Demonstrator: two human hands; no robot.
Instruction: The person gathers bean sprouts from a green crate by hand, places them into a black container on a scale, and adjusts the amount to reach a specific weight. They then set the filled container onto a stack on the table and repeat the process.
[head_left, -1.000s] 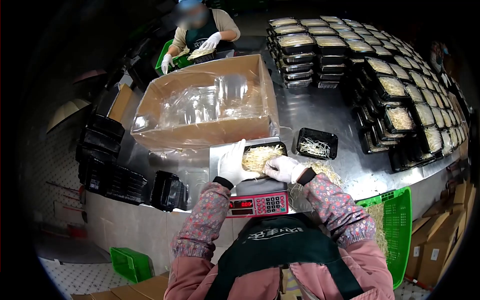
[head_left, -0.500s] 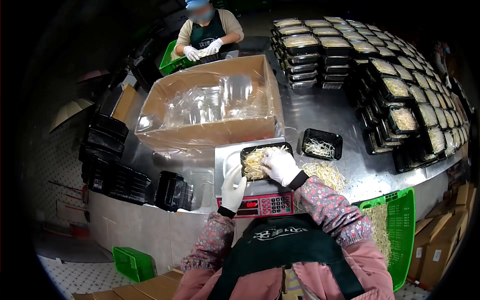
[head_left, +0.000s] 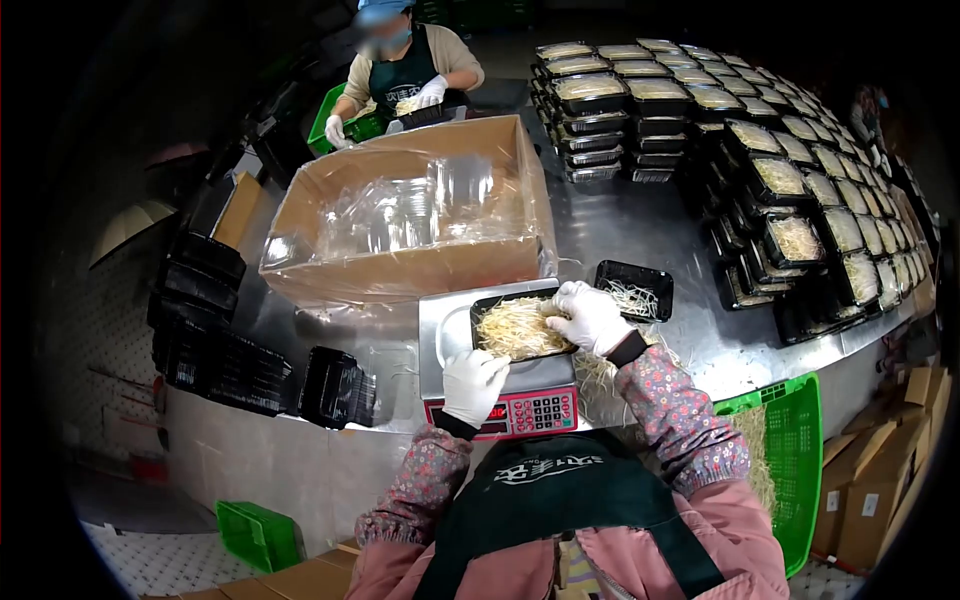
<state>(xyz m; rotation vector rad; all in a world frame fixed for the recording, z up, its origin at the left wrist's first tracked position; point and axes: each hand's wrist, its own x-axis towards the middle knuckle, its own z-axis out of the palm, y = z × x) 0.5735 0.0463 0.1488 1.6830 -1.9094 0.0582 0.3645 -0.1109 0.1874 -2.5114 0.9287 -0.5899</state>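
Observation:
A black plastic tray (head_left: 480, 312) heaped with pale bean sprouts (head_left: 512, 328) sits on the digital scale (head_left: 437, 330), whose red front panel faces me. At the tray's near-left corner, my white-gloved left hand (head_left: 472, 388) has its fingers drawn together; what they hold, if anything, is hidden. My right hand (head_left: 592, 320), also gloved, is at the tray's right end with fingers curled into the edge of the sprouts. Behind it stands a second black tray (head_left: 655, 283) with a few sprouts inside. Loose sprouts (head_left: 598, 375) lie on the table partly under my right forearm.
A carton (head_left: 400, 270) of clear plastic lids stands beyond the scale. Stacked packed trays (head_left: 660, 95) fill the right side. Nested black trays (head_left: 335, 385) lie left, a green crate (head_left: 795, 470) right. A co-worker (head_left: 410, 75) handles a tray across the table.
My right hand has moved from over the sprouts to the tray's right end. My left hand has turned inward and closed at the near corner. The co-worker's one hand has moved away from their tray.

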